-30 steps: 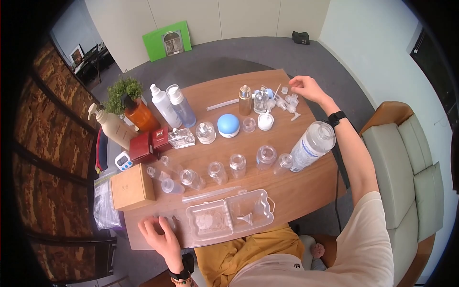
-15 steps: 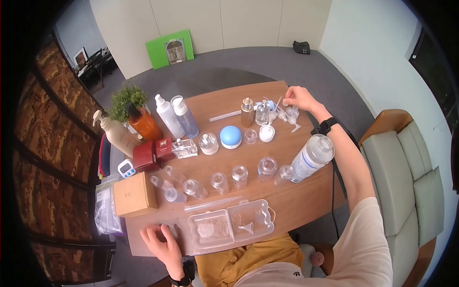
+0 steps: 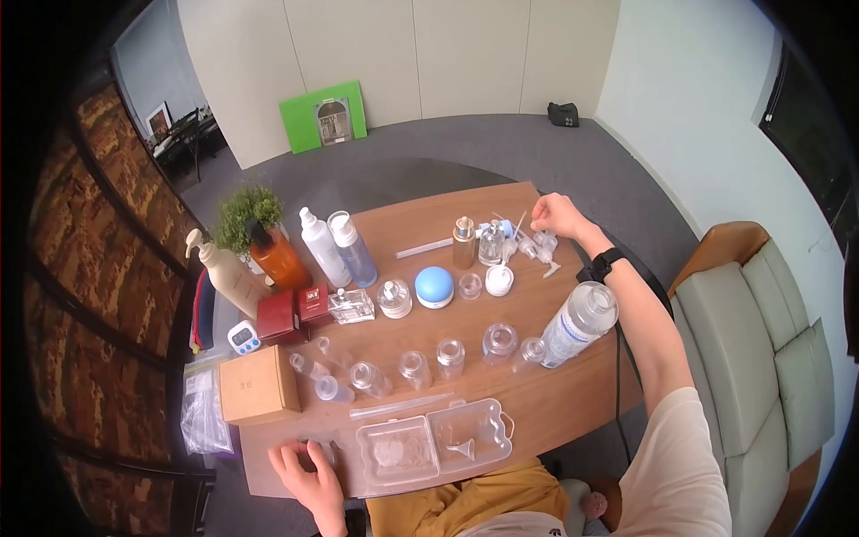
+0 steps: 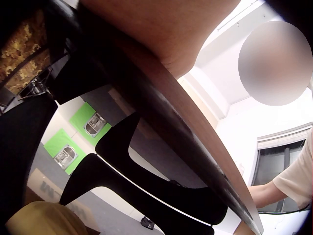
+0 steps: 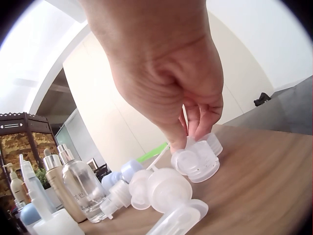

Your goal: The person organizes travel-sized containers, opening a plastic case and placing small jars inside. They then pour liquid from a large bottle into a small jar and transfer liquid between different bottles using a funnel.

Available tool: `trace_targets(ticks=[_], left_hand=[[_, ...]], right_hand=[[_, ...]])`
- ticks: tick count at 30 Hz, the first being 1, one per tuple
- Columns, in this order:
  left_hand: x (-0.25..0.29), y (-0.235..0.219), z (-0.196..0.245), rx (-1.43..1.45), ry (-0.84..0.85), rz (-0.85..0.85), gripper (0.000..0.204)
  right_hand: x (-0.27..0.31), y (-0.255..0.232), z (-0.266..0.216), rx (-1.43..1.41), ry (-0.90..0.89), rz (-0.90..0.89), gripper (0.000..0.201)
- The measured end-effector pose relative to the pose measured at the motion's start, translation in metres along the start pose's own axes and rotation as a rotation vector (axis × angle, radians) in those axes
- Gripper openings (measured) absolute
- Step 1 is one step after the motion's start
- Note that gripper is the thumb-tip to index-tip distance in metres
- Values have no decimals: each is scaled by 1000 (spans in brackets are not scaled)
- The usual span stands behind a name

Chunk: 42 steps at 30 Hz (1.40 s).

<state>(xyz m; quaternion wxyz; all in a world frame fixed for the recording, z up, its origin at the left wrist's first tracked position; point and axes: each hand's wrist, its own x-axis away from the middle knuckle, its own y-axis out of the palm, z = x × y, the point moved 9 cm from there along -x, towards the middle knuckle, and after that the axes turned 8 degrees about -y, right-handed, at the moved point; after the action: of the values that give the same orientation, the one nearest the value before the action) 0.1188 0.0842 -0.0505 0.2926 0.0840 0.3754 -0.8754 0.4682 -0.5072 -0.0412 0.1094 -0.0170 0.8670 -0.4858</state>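
Observation:
At the table's far right, my right hand (image 3: 557,215) reaches down into a group of translucent caps and pump heads. Seen from the right wrist, thumb and fingertips pinch a small translucent cap (image 5: 190,142), partly hidden behind a larger clear cap (image 5: 203,166). A white pump head (image 5: 168,190) lies just in front of these. My left hand (image 3: 311,479) rests on the near left corner of the table, fingers loosely curled and holding nothing. To its right is an opened clear plastic case (image 3: 398,454) with a small funnel (image 3: 461,449) in its other half.
Several clear empty bottles stand in a row mid-table, beside a large clear bottle (image 3: 580,324). Behind them are a blue-lidded jar (image 3: 435,286), glass perfume bottles and a gold-topped bottle (image 3: 463,243). A cardboard box (image 3: 259,385), red boxes and pump bottles occupy the left side.
My right hand has come down and slightly left onto the small cap that lay apart earlier, and now pinches it. The left hand stays in place. The head view has tilted upward.

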Motion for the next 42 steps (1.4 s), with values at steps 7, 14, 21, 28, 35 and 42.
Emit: trace_targets(ticks=[7, 14, 21, 28, 35, 42], left_hand=[[0, 1, -5, -18, 2, -7, 14], [0, 1, -6, -21, 1, -5, 15], [0, 0, 2, -61, 53, 21, 16], [1, -2, 8, -82, 44, 30, 17], [1, -1, 3, -90, 49, 41, 16], [1, -2, -4, -63, 32, 22, 13]], right_hand=[[-4, 1, -11, -8, -26, 9, 22], [-2, 8, -9, -46, -9, 4, 18], [-1, 1, -13, -115, 10, 64, 36], [-5, 14, -5, -41, 23, -79, 42], [-2, 12, -1, -89, 22, -55, 42], [27, -54, 2, -87, -10, 360, 23]])
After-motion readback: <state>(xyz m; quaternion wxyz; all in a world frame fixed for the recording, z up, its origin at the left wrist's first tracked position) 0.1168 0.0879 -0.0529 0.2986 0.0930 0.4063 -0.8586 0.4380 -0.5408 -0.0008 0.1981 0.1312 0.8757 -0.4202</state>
